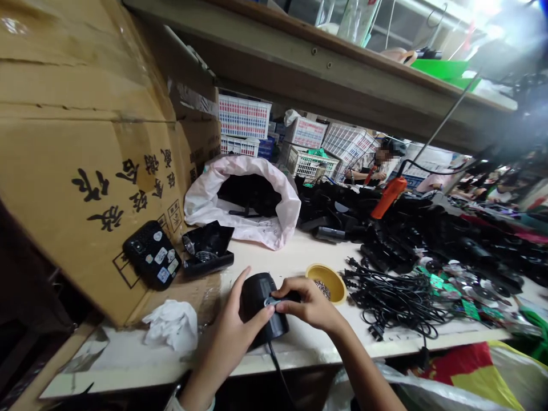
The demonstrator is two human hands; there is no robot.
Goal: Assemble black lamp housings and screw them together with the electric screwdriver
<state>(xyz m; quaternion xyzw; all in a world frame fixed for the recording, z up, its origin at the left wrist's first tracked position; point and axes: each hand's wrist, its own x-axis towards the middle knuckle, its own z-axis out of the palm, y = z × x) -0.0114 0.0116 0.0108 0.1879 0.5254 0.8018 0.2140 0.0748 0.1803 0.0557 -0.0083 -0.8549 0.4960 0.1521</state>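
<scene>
My left hand (233, 337) wraps round a black rounded plastic housing (259, 294) at the near edge of the white workbench (299, 257), thumb up along its left side. My right hand (310, 305) pinches a small grey part (270, 301) against the top of that housing. A black cable (280, 371) runs from the housing down past the bench edge. A yellow bowl (331, 277) holding small metal pieces sits just right of my right hand.
Large cardboard boxes (85, 160) fill the left. A crumpled white cloth (171, 325), a black open case (208, 248), a pink-white bag of black parts (244, 200), tangled black cords (398, 297) and heaps of black housings (428, 234) crowd the bench. A wooden shelf (325, 68) hangs overhead. Another person sits far back.
</scene>
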